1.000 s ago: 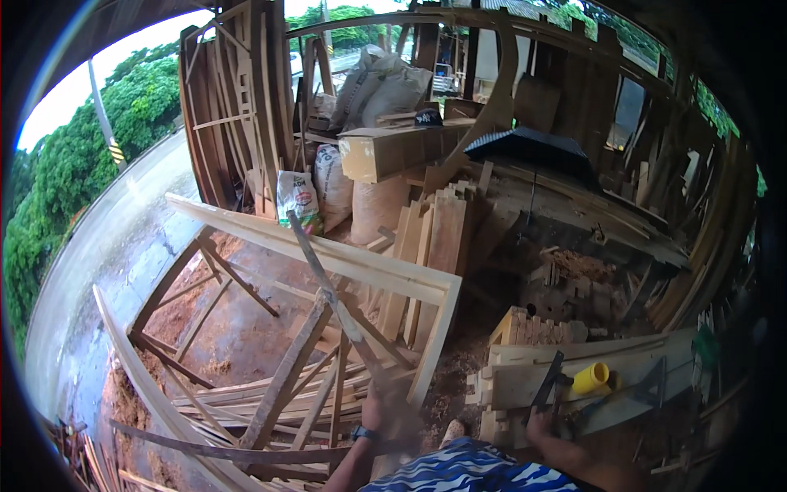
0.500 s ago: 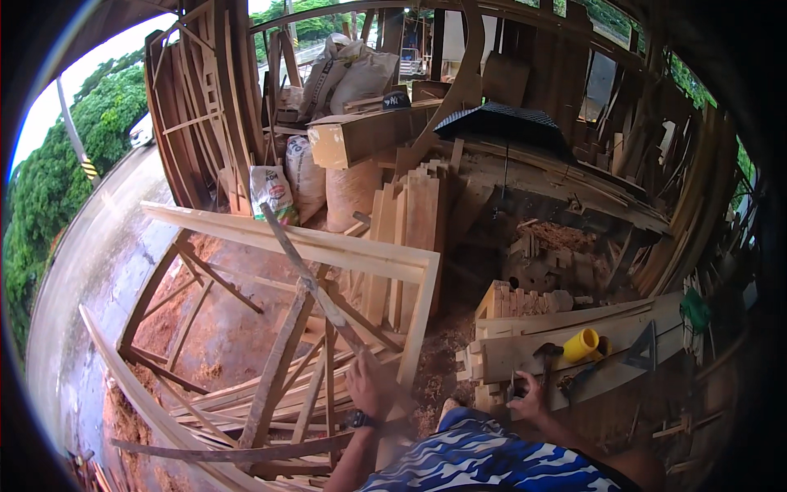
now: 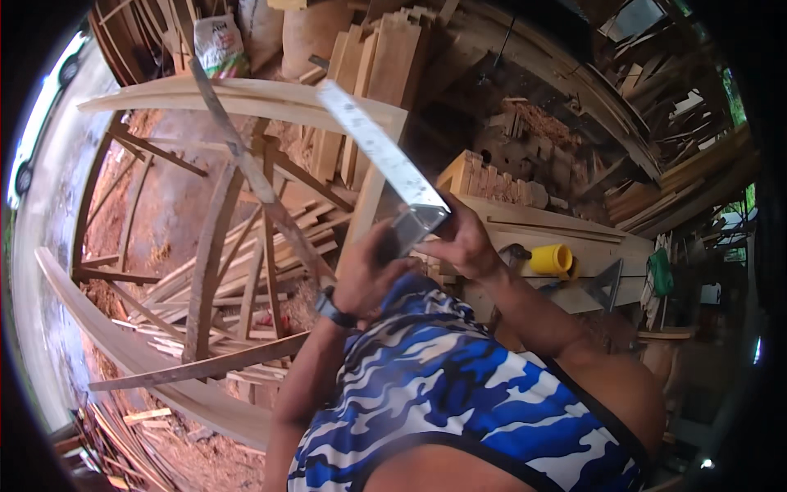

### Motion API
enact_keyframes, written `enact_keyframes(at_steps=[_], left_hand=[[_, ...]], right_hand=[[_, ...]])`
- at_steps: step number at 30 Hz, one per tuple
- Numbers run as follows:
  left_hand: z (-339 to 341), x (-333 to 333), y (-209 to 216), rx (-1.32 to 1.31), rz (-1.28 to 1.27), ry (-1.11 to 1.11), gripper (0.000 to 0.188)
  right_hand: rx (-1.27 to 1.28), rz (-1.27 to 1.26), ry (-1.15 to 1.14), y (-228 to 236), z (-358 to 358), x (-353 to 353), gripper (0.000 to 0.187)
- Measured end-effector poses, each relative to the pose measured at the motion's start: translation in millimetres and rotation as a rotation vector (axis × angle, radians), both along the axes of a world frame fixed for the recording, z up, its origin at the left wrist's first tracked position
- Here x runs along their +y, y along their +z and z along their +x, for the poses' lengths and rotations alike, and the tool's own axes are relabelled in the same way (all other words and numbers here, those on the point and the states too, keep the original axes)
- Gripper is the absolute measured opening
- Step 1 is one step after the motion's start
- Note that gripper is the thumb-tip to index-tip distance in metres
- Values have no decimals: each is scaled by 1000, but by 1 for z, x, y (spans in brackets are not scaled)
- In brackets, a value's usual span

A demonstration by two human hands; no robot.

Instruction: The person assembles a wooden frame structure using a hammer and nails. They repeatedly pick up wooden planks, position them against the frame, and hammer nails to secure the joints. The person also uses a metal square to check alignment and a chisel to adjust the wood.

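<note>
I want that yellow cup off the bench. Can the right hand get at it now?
Probably not at once: the right hand is gripping the metal ruler; the yellow cup lies close, unobstructed.

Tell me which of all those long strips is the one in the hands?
The pale metal ruler, graduated along its edge; both hands grip its lower end.

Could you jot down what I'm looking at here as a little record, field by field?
Place: open wood workshop, timber stacked all round
Left hand: at the near end of a long metal ruler, a dark watch on its wrist
Right hand: grips the same end of the ruler
Ruler: raised, slanting up and away to the left
Below: large wooden frame over loose slats
Right side: workbench with a yellow cup-like thing
Clothing: blue camouflage sleeveless top
</note>
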State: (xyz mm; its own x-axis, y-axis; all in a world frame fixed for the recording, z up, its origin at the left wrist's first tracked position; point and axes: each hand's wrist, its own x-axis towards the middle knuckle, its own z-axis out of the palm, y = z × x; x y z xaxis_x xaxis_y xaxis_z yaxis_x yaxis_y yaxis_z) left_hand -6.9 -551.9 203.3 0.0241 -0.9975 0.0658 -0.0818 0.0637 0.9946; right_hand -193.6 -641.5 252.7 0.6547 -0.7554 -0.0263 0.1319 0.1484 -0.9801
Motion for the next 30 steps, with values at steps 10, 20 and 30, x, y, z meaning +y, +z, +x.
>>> enact_keyframes(at_steps=[10,20,30], left_hand=[[19,-92,-23,-636,279,362,59],[30,-163,-65,-791,584,585,57],[15,-210,-81,-622,739,669,54]], right_hand=[[464,-124,18,-99,2,-196,56],[700,-363,136,-157,-9,-292,48],[954,-174,171,-238,-75,-294,44]])
